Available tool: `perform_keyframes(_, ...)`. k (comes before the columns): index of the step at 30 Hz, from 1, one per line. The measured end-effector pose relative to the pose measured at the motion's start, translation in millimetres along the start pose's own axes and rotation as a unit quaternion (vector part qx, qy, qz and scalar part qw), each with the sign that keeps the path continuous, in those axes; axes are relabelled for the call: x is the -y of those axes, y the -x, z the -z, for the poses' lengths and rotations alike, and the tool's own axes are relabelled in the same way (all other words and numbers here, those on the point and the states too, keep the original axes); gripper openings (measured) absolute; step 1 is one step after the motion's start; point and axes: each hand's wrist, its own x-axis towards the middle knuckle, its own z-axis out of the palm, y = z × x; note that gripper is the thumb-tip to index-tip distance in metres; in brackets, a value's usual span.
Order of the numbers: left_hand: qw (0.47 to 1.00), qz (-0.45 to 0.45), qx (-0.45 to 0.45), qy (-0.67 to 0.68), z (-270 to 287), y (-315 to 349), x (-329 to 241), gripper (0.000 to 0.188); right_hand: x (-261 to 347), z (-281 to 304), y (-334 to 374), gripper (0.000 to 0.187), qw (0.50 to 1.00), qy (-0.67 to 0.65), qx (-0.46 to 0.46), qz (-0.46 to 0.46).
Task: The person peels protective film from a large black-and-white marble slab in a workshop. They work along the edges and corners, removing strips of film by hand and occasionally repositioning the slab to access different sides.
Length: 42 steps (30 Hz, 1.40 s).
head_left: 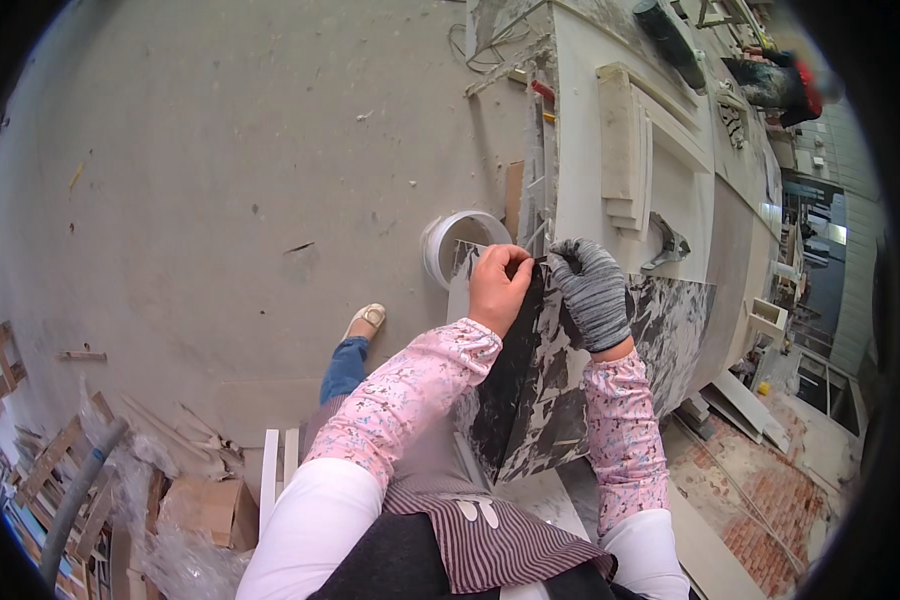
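Note:
A black-and-white marbled panel [550, 395] stands tilted in front of me, with a plain black strip running down it. My bare left hand [498, 290] is closed at its upper edge, thumb and forefinger pinched together. Close beside it, my right hand [592, 295], in a grey knit glove, grips the same edge with bent fingers. Any small piece between the fingertips is too small to make out. Just past my left hand, partly behind the panel, is a white bucket [436, 248]. Another marbled surface [678, 305] lies on the workbench [582, 80] to the right.
On the bench sit stacked pale frames [625, 150], a grey metal hand tool [667, 243] and a dark cylinder [668, 42]. Wood scraps, plastic wrap and a cardboard box [210, 510] crowd the lower left. Another person [775, 85] is at the far right.

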Motion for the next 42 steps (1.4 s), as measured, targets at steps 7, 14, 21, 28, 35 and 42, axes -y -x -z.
perform_keyframes(7, 0.999, -0.028, 0.012, 0.028, 1.6, -3.2, -5.1, 0.006, 5.8, 6.8, 0.1, 0.013, 0.999, 0.035, 0.010, 0.019)
perform_keyframes(14, 0.997, -0.060, 0.044, -0.014, 8.8, -0.7, -5.5, 0.004, 4.0, 9.7, 11.1, 0.012, 0.998, 0.041, 0.028, 0.040)
perform_keyframes(21, 0.993, -0.101, 0.056, -0.010, 13.8, 18.6, 4.3, 0.008, -7.3, 3.7, 35.9, 0.019, 0.994, 0.007, 0.023, 0.109)
perform_keyframes(28, 0.991, -0.121, 0.051, -0.013, 16.3, 41.5, 8.2, 0.008, -9.4, 3.1, 60.3, 0.022, 0.992, 0.007, 0.040, 0.123)
perform_keyframes(35, 0.991, -0.125, 0.047, -0.009, 20.3, 70.4, 16.9, 0.008, -10.1, 1.5, 86.0, 0.022, 0.985, 0.035, 0.037, 0.163)
perform_keyframes(42, 0.990, -0.131, 0.049, -0.022, 26.7, 102.9, 22.5, 0.009, -14.2, -5.5, 117.4, 0.016, 0.984, 0.032, 0.034, 0.173)
